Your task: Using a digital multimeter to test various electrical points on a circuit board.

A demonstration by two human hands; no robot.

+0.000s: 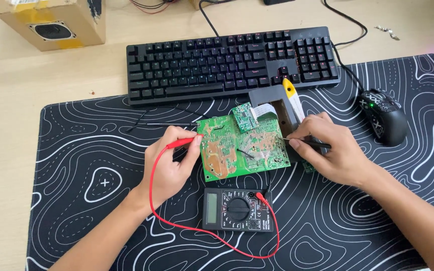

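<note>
A green circuit board [227, 153] lies solder side up on a black desk mat [76, 150]. My left hand [169, 163] pinches a red test probe [183, 143] with its tip at the board's left edge. At the board's right edge my right hand [332, 150] holds a black test probe [305, 142], tip touching the board. A dark multimeter [237, 210] sits just below the board, and a red lead [197, 230] loops from it to my left hand. A smaller green board [245, 117] with a white ribbon cable rests on the top edge.
A black keyboard [232, 62] stands beyond the mat, a black mouse [385, 115] at the right. A grey open frame [275, 100] with a yellow-handled tool [291, 98] lies behind the board. A cardboard box with a speaker [51, 22] is at top left. Small screws [388, 31] lie at top right.
</note>
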